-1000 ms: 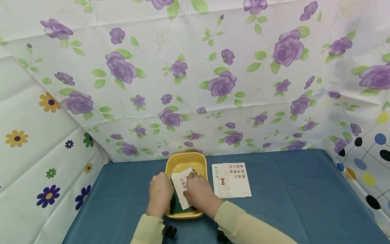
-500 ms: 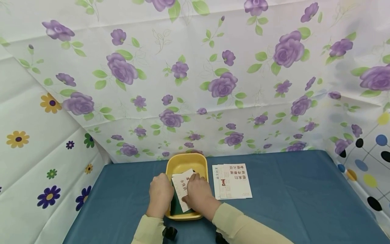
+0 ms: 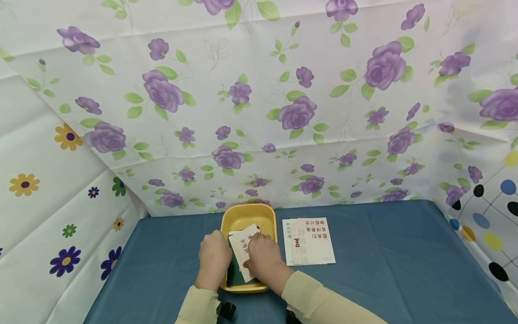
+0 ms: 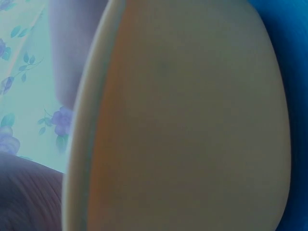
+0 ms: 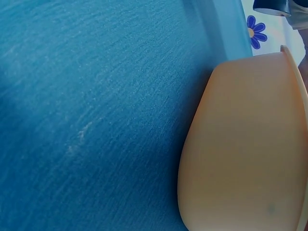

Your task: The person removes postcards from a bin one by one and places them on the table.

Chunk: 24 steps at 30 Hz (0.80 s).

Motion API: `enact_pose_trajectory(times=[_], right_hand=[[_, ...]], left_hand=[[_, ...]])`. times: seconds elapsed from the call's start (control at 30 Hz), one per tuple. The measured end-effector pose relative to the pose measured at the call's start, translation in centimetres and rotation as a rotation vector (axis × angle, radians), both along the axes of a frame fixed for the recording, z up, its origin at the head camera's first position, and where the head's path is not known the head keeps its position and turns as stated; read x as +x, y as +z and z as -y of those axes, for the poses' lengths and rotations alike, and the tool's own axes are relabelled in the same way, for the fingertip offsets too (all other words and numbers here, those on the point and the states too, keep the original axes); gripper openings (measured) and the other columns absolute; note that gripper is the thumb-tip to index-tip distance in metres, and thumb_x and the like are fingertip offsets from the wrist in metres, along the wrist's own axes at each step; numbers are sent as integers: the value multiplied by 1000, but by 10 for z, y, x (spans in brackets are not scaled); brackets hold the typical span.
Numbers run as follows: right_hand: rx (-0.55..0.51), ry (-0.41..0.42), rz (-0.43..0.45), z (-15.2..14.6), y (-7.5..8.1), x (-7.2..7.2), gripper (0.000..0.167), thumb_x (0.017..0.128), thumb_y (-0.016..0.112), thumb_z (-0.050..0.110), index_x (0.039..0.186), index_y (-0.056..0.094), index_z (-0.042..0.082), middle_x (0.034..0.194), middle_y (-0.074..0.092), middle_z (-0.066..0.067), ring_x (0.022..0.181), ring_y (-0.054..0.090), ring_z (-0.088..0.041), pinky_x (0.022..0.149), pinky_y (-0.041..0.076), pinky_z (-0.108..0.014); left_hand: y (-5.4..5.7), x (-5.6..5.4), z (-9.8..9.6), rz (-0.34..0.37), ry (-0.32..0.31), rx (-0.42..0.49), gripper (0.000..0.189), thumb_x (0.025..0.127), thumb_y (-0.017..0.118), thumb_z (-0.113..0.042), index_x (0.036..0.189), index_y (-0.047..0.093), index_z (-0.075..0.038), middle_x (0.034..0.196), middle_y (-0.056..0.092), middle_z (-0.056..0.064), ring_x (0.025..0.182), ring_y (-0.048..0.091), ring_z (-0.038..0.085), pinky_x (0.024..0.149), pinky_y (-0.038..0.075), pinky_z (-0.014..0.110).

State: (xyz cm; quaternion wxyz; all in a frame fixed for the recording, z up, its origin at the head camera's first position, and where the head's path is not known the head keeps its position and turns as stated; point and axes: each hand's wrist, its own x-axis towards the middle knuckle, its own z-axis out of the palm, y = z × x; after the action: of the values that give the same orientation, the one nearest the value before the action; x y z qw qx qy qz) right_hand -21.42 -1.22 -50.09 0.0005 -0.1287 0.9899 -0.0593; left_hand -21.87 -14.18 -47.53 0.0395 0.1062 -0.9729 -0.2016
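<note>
In the head view a yellow plastic tray (image 3: 247, 209) holds white cards and a flat dark green piece (image 3: 234, 273). My right hand (image 3: 265, 258) holds a white card with red writing (image 3: 241, 247), its thumb at the lower edge and the fingers over the right side. Under that card, the edge of another white card shows. Fingers curled, my left hand (image 3: 214, 256) is at the tray's left rim; I cannot tell what they close on. Both wrist views mostly show the outer wall of the tray (image 4: 192, 120).
Right of the tray lies an overlapping pile of white cards with red and dark writing (image 3: 311, 243) on the blue tablecloth (image 3: 388, 261). Flowered sheets (image 3: 259, 99) rise behind and to the left, and a dotted sheet (image 3: 485, 225) stands to the right.
The right hand and its card have shifted very slightly toward me and turned a little. The left hand stays at the rim, and the pile on the right is unmoved.
</note>
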Motion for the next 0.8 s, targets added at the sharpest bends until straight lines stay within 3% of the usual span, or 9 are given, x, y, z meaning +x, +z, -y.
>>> enact_pose_trajectory(times=[0.17,0.33,0.43,0.6,0.8], right_hand=[[10,18,-84,0,2,1,77,68,78,49,117,56,-7,91,64,-13,76,60,-20,64,53,-32],[-33,16,-208,-3,4,-1,51,74,77,25,107,58,-9,77,65,-11,68,64,-20,54,53,-31],[-51,19,-200,-5,8,-2,33,79,70,14,104,59,-6,73,63,-8,64,63,-18,53,52,-31],[-111,35,-154,-10,12,-3,13,84,65,8,95,62,1,72,61,-4,61,59,-12,52,49,-27],[-196,40,-151,-17,18,-3,7,80,67,8,84,61,8,67,58,0,56,53,-8,49,44,-25]], left_hand=[[1,1,-1,-20,-14,-10,26,80,60,1,58,49,-9,46,42,4,39,52,19,34,34,25],[2,1,-1,-22,-11,-13,22,79,60,3,62,51,-7,48,41,4,40,51,19,35,33,26],[3,1,-1,-13,-2,-12,11,80,61,2,70,59,-2,50,47,7,42,53,21,35,35,26],[2,1,-1,-7,1,-16,4,80,62,1,76,63,2,53,50,8,43,54,20,35,37,25],[2,2,-2,-2,-3,3,5,82,60,2,77,62,2,51,49,8,41,51,18,35,34,24]])
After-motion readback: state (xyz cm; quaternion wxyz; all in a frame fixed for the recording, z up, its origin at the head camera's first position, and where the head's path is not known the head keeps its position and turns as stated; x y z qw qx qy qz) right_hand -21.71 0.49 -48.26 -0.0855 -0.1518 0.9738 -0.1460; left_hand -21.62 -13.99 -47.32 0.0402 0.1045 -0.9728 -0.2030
